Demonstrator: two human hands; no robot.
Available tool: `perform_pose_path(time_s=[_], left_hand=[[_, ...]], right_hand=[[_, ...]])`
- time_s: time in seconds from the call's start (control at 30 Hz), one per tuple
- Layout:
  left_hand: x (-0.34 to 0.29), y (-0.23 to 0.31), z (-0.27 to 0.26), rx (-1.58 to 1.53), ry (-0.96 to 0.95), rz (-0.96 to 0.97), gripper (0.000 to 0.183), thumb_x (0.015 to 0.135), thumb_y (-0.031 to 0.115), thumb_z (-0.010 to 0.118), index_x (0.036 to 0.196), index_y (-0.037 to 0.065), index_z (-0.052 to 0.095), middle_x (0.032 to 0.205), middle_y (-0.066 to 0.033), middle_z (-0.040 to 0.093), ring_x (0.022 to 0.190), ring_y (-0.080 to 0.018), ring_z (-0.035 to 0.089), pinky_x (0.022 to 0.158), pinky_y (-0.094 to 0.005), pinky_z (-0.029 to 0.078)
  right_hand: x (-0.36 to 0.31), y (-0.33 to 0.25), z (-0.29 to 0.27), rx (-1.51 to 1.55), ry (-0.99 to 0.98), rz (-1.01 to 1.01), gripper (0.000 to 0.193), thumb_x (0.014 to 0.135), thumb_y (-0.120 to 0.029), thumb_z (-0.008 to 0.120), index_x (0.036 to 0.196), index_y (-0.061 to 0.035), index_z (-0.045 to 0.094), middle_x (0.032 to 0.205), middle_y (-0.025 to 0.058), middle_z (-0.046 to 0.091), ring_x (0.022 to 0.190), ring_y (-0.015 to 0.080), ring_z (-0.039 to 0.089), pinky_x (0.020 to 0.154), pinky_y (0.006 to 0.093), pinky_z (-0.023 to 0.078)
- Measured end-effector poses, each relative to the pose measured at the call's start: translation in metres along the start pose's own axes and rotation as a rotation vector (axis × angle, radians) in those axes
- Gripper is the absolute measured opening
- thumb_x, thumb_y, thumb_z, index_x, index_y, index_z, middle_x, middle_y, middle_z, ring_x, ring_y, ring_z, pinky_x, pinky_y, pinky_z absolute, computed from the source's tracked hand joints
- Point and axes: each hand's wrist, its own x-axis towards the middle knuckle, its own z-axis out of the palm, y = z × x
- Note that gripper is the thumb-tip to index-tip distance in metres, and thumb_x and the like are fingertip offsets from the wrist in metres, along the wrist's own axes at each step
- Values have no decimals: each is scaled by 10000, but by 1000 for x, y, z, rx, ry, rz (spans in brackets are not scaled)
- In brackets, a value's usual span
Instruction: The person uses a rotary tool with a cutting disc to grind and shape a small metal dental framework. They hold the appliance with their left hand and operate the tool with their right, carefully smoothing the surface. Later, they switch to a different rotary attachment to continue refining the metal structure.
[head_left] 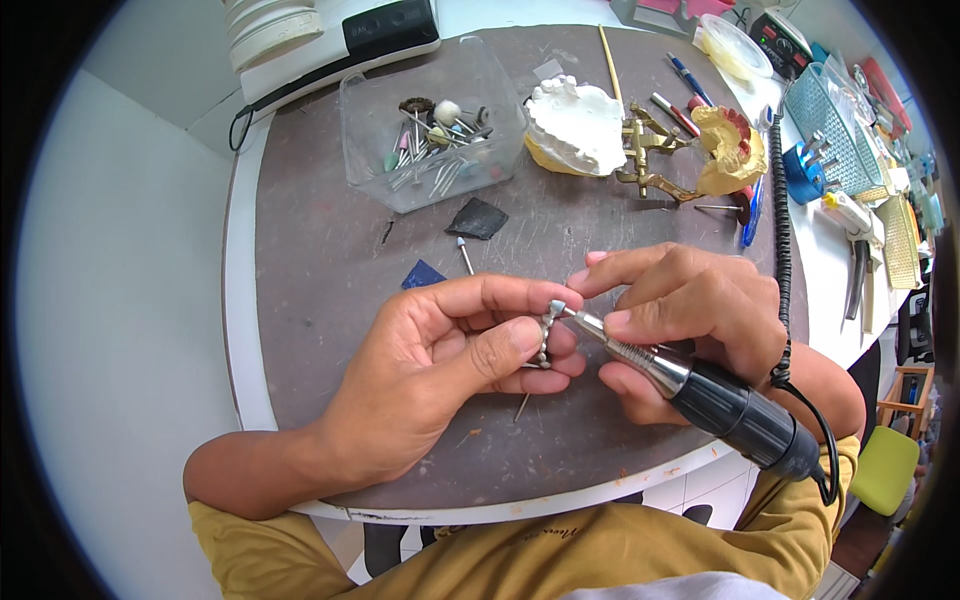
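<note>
Between the thumb and fingers of my left hand (430, 365) is a small silvery dental metal framework (545, 343), partly hidden by the fingertips. My right hand (700, 310) grips a black and silver rotary handpiece (740, 410) like a pen. Its small pale bluish grinding tip (557, 307) is at the upper end of the framework and seems to touch it. Fingertips of both hands meet just above the tip. A loose mounted point (464, 252) lies beyond my left fingers. A thin metal shank (521, 407) shows below them.
A clear plastic box (400, 195) of burs and brushes stands far left. A white dental cast (575, 125) sits on a brass articulator (645, 150) at far right. Abrasive scraps (477, 218) lie between. The handpiece's coiled cord (783, 250) runs along the right edge near a blue basket (835, 125).
</note>
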Motion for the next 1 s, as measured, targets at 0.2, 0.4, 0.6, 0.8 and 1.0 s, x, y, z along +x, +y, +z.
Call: perform_pose_path(time_s=[0.2,0.4,0.6,0.8,1.0], left_hand=[[-1,-1,2,-2,28,4,283,969,108,523,1216,-31,536,1028,-122,642,979,-200,658,868,-312,567],[0,2,2,-2,23,-16,286,968,113,527,1215,-30,533,1026,-124,641,976,-201,659,865,-310,568],[-1,1,2,-1,28,-10,287,968,109,525,1216,-35,528,1032,-129,641,976,-203,661,866,-306,570],[-1,2,2,-1,23,-13,289,969,106,521,1221,-37,523,1028,-128,641,978,-205,662,861,-305,572],[-1,1,2,-3,32,-17,291,967,116,528,1218,-33,527,1022,-126,641,965,-203,664,849,-304,575]], right_hand=[[-1,0,0,-4,1,-3,284,725,-35,765,948,-18,591,798,126,626,909,360,691,823,476,565],[4,-2,1,-17,50,-30,241,671,16,772,858,-2,621,778,115,663,800,293,711,706,341,592],[4,-2,2,-8,61,-18,239,670,25,768,855,2,618,774,119,660,800,292,710,714,348,595],[4,-1,3,-11,66,-31,244,669,29,766,863,6,619,774,116,656,783,291,707,725,357,597],[-1,2,1,-2,12,-16,283,721,-28,757,951,-3,593,784,136,616,888,363,693,813,483,565]])
